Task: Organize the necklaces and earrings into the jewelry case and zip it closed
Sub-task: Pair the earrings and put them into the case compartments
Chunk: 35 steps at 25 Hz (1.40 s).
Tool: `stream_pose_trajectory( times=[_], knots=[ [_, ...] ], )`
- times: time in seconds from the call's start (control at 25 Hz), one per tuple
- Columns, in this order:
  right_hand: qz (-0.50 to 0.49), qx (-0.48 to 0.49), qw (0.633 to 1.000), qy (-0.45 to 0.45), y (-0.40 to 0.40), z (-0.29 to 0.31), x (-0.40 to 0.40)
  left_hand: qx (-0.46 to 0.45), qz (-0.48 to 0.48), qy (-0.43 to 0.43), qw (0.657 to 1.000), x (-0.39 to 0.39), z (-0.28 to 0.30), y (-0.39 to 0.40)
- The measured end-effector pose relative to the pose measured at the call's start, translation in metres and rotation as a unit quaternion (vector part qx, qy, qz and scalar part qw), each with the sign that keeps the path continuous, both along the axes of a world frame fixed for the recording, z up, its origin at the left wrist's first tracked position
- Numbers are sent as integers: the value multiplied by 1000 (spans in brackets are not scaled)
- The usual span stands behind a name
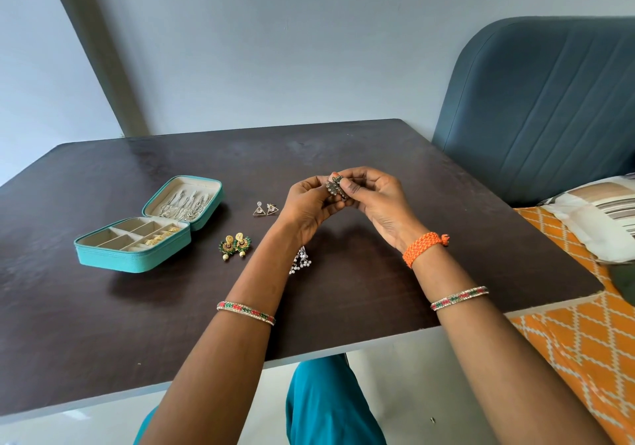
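Both hands, left hand [309,200] and right hand [374,200], pinch a small dark metal earring [334,185]; it seems light, stiff, delicate, best held by its edges.

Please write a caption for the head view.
Both hands hold dark earrings above the table, beside open jewelry case.

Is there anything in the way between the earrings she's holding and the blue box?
Nothing blocks the way. Both hands, left and right, pinch the dark earrings above the table. The open case lies to the left; other earrings lie flat between.
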State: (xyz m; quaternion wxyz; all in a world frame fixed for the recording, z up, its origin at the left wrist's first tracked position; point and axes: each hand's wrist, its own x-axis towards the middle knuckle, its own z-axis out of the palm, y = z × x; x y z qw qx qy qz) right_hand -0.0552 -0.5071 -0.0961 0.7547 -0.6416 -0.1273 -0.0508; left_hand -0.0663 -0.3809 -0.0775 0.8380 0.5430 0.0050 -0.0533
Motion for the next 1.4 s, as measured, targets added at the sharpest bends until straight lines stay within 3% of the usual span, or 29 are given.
stream_pose_trajectory(
  times=[0.12,0.24,0.32,0.44,0.56,0.64,0.72,0.88,1.16,1.28,1.4],
  knots=[
    [-39,0,999,22,-1,0,0,28,30,-16,999,1,-3,0],
    [-73,-15,997,34,-2,1,0,171,69,-115,976,5,-7,4],
    [-75,6,996,49,-3,3,-1,215,62,-170,960,5,-8,5],
    [-67,76,992,79,-4,6,-2,183,52,-155,969,5,-7,3],
    [-79,77,991,80,-4,6,-1,150,32,-136,979,3,-7,2],
    [-87,27,994,55,-3,4,-1,246,60,-175,951,4,-11,2],
    [-89,-17,995,32,-4,2,-1,355,106,-223,902,5,-13,1],
    [-87,-43,995,12,-4,2,1,402,149,-230,874,6,-11,2],
    [-81,-108,991,19,-5,-1,2,516,98,-248,814,7,-9,14],
    [-52,-112,992,23,-2,1,-1,524,90,-257,807,7,-8,20],
    [-41,-127,991,15,0,0,-2,499,94,-247,826,7,-9,20]
  ],
)
